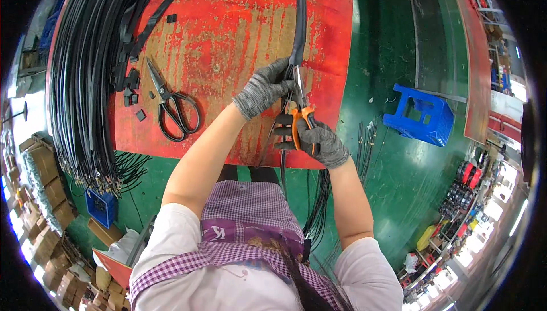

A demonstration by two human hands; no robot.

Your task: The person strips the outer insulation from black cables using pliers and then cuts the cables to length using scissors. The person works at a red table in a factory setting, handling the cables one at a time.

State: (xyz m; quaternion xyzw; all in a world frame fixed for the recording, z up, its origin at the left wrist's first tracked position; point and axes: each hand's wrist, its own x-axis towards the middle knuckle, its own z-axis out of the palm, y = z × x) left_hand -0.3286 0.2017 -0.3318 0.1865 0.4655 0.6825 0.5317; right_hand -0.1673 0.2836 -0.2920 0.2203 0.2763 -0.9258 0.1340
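My left hand (263,90), in a grey knit glove, is closed round the lower end of a long black cable sleeve (300,20) near the red table's right side. My right hand (325,144), also gloved, holds long-nose pliers (296,130) by their orange handles. The slim metal jaws point away from me and lie against the sleeve's end, beside my left fingers. Whether the jaws grip anything is hard to see. Thin black cables (320,202) hang below the table edge near my right hand. Black-handled scissors (165,95) lie left of my left forearm.
A thick bundle of black cables (85,66) covers the left side of the worn red table (228,43). Small black pieces (132,80) lie beside it. A blue plastic stool (421,116) stands on the green floor at right; a blue crate (101,208) sits lower left.
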